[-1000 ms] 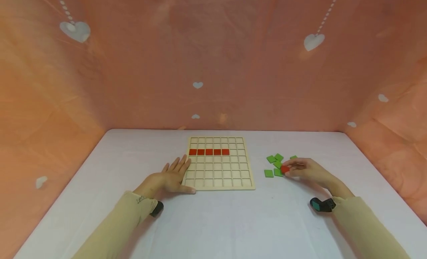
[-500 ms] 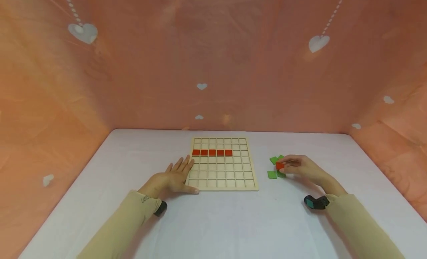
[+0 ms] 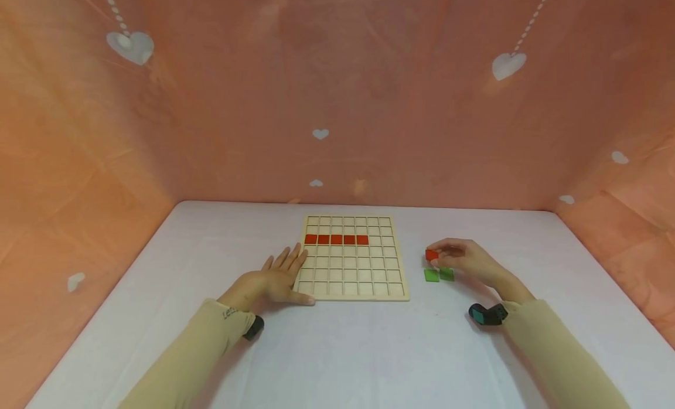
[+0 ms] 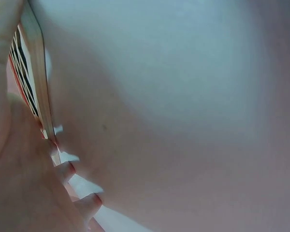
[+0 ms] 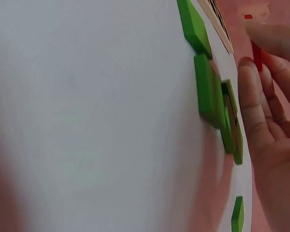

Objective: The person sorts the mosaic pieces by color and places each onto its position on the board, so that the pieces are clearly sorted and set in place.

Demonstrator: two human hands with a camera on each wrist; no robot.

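A pale wooden grid board [image 3: 348, 299] lies on the table, with several red square tiles [image 3: 336, 239] side by side in its third row from the back. My left hand [image 3: 276, 281] rests at the board's left edge with fingers spread; the left wrist view shows the palm [image 4: 29, 179] beside the board's side [image 4: 37, 63]. Right of the board, my right hand [image 3: 466, 259] pinches a red square tile [image 3: 431, 255] between thumb and fingertips. In the right wrist view this red tile [image 5: 257, 55] is held above several green tiles [image 5: 210, 92].
Two green tiles [image 3: 432, 275] show just in front of the right hand; others behind it are hidden in the head view. A white cloth covers the table [image 3: 337, 350]. An orange curtain [image 3: 237, 104] with white hearts encloses the back and sides.
My right hand has moved left with the red tile, from over the right of the green tiles toward the board. The left hand stays in place; the head view has shifted slightly.
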